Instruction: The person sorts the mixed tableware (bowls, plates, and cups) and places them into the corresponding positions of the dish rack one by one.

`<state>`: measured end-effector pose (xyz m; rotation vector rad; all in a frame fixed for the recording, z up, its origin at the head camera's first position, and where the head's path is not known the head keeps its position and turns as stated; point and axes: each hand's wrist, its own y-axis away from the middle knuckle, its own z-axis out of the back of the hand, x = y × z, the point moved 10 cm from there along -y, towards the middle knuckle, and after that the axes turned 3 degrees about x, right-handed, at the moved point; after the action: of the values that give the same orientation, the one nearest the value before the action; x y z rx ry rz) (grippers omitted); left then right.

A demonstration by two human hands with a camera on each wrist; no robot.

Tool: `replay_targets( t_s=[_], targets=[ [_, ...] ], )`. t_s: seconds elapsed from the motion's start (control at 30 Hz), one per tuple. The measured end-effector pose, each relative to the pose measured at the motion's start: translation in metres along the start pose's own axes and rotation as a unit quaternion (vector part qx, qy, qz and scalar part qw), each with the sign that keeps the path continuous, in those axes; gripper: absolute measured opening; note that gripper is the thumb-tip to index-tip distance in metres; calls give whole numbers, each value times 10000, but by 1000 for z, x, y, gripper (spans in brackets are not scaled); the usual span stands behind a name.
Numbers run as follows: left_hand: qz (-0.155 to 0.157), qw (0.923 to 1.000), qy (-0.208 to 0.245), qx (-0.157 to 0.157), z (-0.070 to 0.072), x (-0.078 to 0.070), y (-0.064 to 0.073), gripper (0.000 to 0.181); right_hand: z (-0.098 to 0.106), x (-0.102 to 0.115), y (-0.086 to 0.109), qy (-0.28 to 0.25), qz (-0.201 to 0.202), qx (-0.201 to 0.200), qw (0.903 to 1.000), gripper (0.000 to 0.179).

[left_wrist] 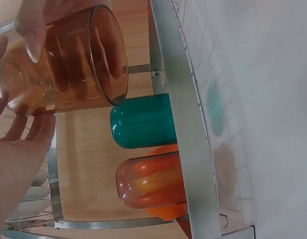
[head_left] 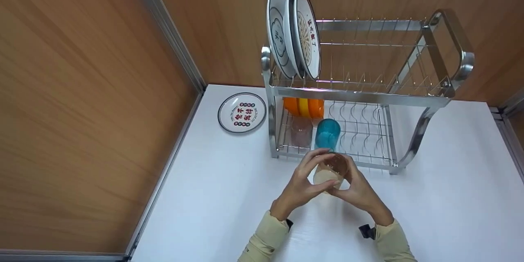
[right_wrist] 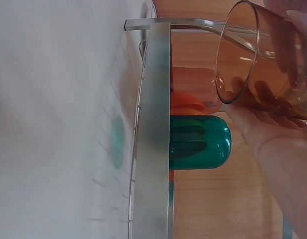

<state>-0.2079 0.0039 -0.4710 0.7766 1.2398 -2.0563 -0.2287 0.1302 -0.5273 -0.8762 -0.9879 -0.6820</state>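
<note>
Both hands hold a clear amber drinking glass (head_left: 337, 164) in front of the dish rack. My left hand (head_left: 302, 186) grips its left side with curled fingers and thumb, while my right hand (head_left: 361, 191) holds it from the right. In the left wrist view the amber glass (left_wrist: 69, 55) has its rim turned down toward the table, somewhat tilted. Just past it, a teal glass (head_left: 327, 134) stands upside down on the lower rack. Beside that is an upside-down pinkish clear glass (head_left: 301, 132), and orange and yellow cups (head_left: 303, 107) sit behind.
The two-tier metal dish rack (head_left: 360, 97) stands against the wooden back wall. Upright plates (head_left: 307, 35) fill the left end of its top tier. A small plate with red lettering (head_left: 242, 112) lies on the white table (head_left: 204, 196), left of the rack.
</note>
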Motion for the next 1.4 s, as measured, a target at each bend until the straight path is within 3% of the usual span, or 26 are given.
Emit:
replay_targets(
  t_s=[0.33, 0.67, 0.97, 1.23, 1.4],
  targets=[
    [488, 9930, -129, -1066, 34, 20, 9, 48, 18, -8, -1, -85, -285, -546, 9981, 88],
    [1219, 9684, 94, -2176, 75, 44, 27, 30, 37, -19, 0, -42, -380, -895, 9952, 94],
    [2093, 9196, 145, -3321, 114, 72, 49, 24, 58, -31, -2, -172, -348, -1123, 9929, 93],
    [2388, 8723, 438, -4245, 150, 99, 71, 24, 76, -43, -2, 3, -623, -1338, 9890, 92],
    [2581, 8473, 548, -4609, 168, 118, 81, 23, 87, -47, -5, 19, -585, -1542, 9863, 93]
  ],
)
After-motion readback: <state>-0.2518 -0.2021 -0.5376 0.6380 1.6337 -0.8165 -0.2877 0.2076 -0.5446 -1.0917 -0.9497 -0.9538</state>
